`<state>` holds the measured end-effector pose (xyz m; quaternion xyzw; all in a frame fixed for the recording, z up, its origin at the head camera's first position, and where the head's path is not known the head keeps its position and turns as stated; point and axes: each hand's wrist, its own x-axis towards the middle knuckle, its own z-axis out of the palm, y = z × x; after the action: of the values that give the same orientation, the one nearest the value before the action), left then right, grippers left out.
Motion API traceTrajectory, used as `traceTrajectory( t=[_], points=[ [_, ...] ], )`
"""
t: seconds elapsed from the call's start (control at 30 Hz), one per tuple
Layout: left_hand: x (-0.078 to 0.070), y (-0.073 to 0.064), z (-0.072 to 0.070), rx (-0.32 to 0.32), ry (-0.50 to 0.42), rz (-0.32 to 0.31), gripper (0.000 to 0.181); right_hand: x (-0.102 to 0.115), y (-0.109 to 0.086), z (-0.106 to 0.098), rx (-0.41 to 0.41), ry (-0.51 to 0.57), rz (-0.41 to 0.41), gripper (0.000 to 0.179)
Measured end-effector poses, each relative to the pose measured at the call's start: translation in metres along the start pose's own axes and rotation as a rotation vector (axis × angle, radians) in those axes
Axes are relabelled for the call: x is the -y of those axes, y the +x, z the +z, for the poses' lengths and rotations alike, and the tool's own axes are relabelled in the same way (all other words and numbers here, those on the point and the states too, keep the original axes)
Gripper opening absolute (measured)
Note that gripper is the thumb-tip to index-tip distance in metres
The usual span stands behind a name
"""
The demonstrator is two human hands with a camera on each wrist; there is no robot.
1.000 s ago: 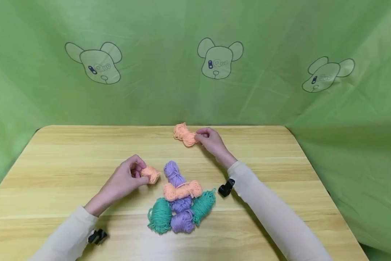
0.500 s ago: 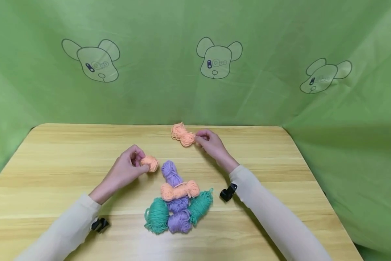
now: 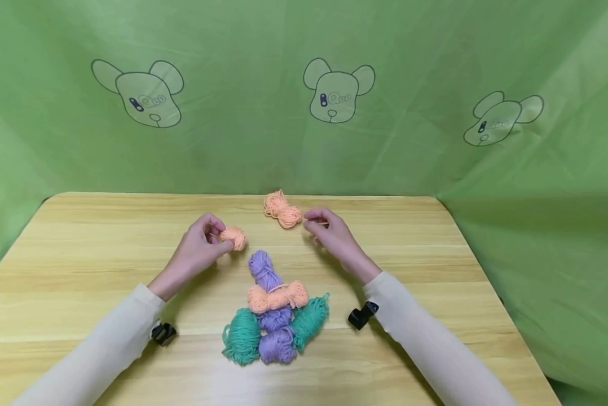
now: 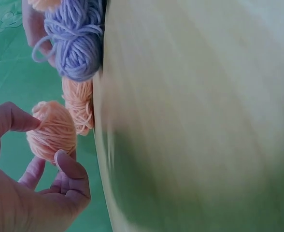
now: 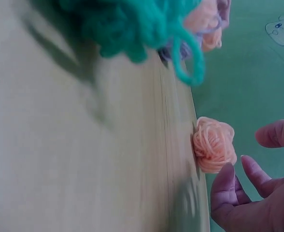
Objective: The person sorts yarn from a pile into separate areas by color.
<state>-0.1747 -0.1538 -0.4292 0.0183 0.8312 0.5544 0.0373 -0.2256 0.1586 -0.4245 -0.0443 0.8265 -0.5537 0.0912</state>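
On the wooden table (image 3: 436,248), a bow-shaped peach yarn skein (image 3: 282,210) lies by the far edge. Toward the near edge, oval green yarn skeins (image 3: 244,337) flank rounded purple yarn skeins (image 3: 277,345); just behind these lies a dumbbell-shaped peach yarn skein (image 3: 278,296).

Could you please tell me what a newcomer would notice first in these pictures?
Probably the purple, green and peach yarn cluster, central on the table. Left of its far end, the left hand pinches a small peach bundle; near the far edge, the right hand is beside another peach bundle.
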Motion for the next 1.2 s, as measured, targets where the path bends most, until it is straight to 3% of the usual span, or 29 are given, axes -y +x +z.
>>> traceTrajectory(
  t=[0.4,0.67,1.0,1.2],
  points=[
    [-0.002,0.021,0.011,-0.032,-0.013,-0.021,0.038,-0.001,-0.029,-0.008,0.081,-0.001,-0.011,0.037],
    [0.0,0.033,0.018,-0.045,-0.049,-0.019,0.038,-0.004,-0.047,-0.009,0.19,0.022,-0.04,0.036],
    [-0.002,0.041,0.027,-0.029,-0.085,-0.021,0.035,-0.008,-0.067,-0.006,0.237,0.033,-0.04,0.032],
    [-0.004,0.046,0.03,-0.032,-0.09,-0.032,0.036,-0.012,-0.077,-0.001,0.304,0.005,-0.082,0.032]
  ],
)
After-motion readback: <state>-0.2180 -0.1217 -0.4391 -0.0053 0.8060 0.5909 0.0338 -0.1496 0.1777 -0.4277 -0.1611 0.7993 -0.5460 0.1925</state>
